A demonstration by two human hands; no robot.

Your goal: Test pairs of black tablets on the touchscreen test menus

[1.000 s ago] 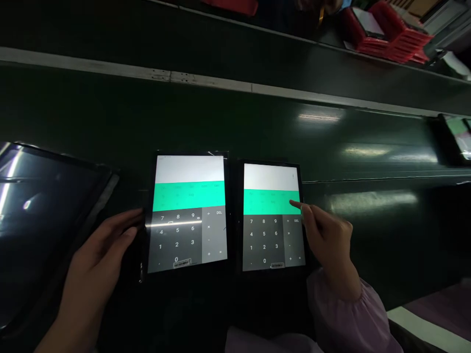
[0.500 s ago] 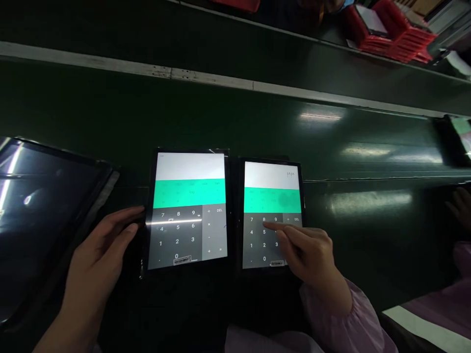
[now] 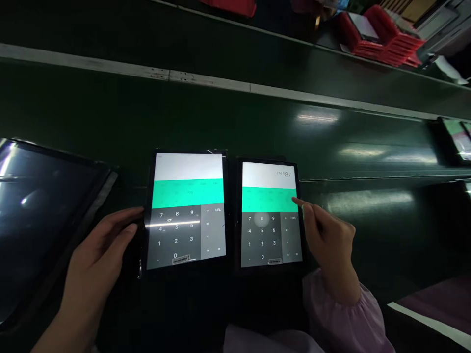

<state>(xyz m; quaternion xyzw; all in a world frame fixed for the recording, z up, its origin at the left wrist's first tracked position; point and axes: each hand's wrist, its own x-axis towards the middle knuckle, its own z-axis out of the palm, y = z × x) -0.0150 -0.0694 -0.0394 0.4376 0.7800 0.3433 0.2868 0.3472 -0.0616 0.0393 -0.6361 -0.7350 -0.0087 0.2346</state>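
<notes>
Two tablets lie side by side, both showing a calculator with a white top, a green band and grey number keys. Beside the left edge of the left tablet [image 3: 186, 235] rests my left hand [image 3: 101, 247], its fingertips at the frame and its thumb a little apart from the fingers. On the right tablet [image 3: 262, 235], the display reads a row of signs ending in 87. My right hand [image 3: 327, 233] holds nothing; its index finger is stretched to the right end of the green band, and the other fingers are curled.
A larger dark panel [image 3: 44, 211] with a glossy surface lies at the left. Red padded trays [image 3: 386, 39] are stacked at the far right, beyond a pale rail [image 3: 209, 81] across the green bench. Another device [image 3: 456, 139] sits at the right edge.
My right hand has moved from the 8 key up and right to the green band. The right tablet's display has gained 87. The left hand has stayed in place.
</notes>
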